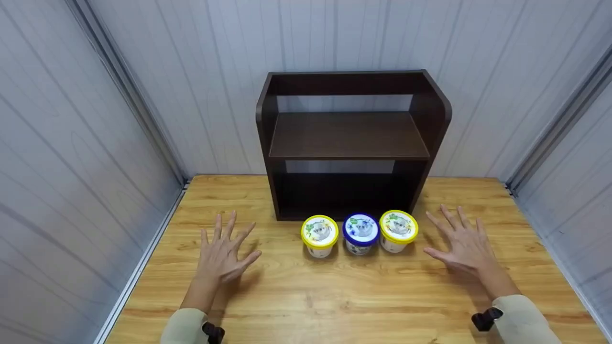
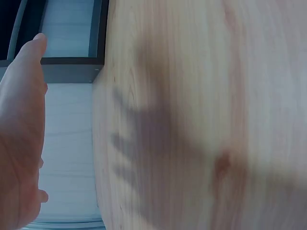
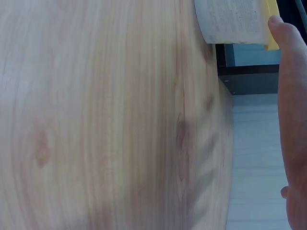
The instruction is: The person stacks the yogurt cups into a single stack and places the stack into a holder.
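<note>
Three lidded tubs stand upright in a row on the wooden table. The left tub (image 1: 320,234) has a yellow-rimmed lid, the middle tub (image 1: 361,232) a blue-rimmed one, and the right tub (image 1: 398,229) another yellow rim; each lid carries a koala picture. To the left of the row, my left hand (image 1: 221,258) hovers over the table with fingers spread and nothing in it. My right hand (image 1: 463,241), fingers also spread, holds nothing and is nearest the right tub, whose pale side (image 3: 235,21) shows beside the thumb in the right wrist view.
Behind the tubs stands a dark brown two-tier shelf (image 1: 351,136) against the white panelled back wall (image 1: 229,86). Similar panels with metal framing rise at both sides of the wooden table (image 1: 306,301). Small black devices sit at both sleeve cuffs.
</note>
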`<action>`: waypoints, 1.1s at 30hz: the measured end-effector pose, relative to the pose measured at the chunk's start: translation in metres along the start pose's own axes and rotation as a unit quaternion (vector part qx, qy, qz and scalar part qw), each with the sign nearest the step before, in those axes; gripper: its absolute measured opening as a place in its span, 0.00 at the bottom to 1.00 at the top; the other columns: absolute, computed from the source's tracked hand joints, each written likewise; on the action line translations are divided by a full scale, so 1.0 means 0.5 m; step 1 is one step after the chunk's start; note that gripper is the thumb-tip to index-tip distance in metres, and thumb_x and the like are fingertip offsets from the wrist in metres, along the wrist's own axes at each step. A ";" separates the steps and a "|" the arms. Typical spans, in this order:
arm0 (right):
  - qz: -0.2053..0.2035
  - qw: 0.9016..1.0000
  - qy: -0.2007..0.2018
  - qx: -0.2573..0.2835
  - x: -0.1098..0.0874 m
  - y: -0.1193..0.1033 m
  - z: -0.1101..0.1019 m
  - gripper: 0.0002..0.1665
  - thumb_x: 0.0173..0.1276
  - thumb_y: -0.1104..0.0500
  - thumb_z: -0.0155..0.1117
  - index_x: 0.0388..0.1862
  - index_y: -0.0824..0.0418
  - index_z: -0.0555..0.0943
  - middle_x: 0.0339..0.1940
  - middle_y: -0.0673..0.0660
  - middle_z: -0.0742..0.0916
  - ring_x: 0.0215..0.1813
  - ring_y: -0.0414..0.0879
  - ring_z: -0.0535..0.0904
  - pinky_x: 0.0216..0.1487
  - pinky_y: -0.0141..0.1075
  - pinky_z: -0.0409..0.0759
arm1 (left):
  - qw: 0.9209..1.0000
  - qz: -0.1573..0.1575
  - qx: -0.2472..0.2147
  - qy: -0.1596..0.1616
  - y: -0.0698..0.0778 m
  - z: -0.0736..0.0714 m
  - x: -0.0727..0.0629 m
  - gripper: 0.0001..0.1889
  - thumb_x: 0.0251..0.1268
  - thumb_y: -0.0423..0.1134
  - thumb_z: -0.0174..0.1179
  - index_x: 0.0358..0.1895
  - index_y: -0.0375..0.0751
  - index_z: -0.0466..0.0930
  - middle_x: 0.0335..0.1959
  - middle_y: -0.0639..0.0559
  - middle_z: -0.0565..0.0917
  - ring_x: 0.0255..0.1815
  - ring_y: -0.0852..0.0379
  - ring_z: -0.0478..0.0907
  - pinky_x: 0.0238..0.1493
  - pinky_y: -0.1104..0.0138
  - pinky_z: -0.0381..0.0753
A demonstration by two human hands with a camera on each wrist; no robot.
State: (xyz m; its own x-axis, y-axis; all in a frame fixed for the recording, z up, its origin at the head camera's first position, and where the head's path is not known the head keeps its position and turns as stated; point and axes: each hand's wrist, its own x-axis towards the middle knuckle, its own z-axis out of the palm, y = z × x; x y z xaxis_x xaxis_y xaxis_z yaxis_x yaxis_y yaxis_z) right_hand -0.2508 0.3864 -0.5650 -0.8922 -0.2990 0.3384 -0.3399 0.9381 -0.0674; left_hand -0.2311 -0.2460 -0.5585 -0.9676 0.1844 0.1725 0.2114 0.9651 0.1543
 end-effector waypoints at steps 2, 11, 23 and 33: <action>-0.002 1.000 -0.001 -0.002 0.005 -0.004 -0.003 0.58 0.63 0.24 0.75 0.88 0.44 0.71 0.89 0.67 0.73 0.86 0.82 0.66 0.75 0.90 0.63 | 1.000 0.003 -0.004 -0.001 0.006 -0.002 0.003 0.42 0.75 0.77 0.57 0.88 0.69 0.67 0.96 0.42 0.53 0.96 0.26 0.46 0.85 0.16 0.49; -0.027 0.999 0.008 -0.017 0.028 -0.031 -0.014 0.59 0.61 0.23 0.75 0.88 0.42 0.70 0.89 0.65 0.74 0.86 0.80 0.68 0.74 0.89 0.67 | 1.000 0.021 -0.019 -0.011 0.047 0.002 0.027 0.43 0.74 0.77 0.58 0.88 0.70 0.66 0.97 0.44 0.52 0.96 0.26 0.48 0.86 0.17 0.50; -0.036 0.999 0.018 0.007 0.044 -0.081 -0.009 0.62 0.59 0.23 0.76 0.90 0.41 0.68 0.88 0.68 0.74 0.83 0.79 0.74 0.75 0.88 0.67 | 0.996 0.058 -0.064 -0.006 0.109 0.029 0.058 0.46 0.71 0.76 0.60 0.90 0.69 0.63 0.95 0.40 0.57 0.95 0.26 0.53 0.83 0.20 0.61; -0.033 0.996 0.056 0.067 0.049 -0.103 0.010 0.64 0.55 0.31 0.85 0.89 0.45 0.70 0.85 0.72 0.76 0.69 0.77 0.85 0.55 0.71 0.89 | 0.979 0.055 -0.197 0.005 0.150 0.054 0.065 0.48 0.70 0.69 0.68 0.91 0.65 0.62 0.90 0.37 0.65 0.88 0.26 0.66 0.76 0.19 0.69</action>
State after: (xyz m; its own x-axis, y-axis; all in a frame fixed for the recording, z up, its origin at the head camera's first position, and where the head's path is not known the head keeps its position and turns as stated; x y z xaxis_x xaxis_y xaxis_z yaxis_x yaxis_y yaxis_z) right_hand -0.2567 0.3299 -0.5581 -0.8302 -0.3314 0.4483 -0.4404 0.8829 -0.1629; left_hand -0.2503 -0.1623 -0.5678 -0.9348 0.2805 0.2181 0.3537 0.7923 0.4971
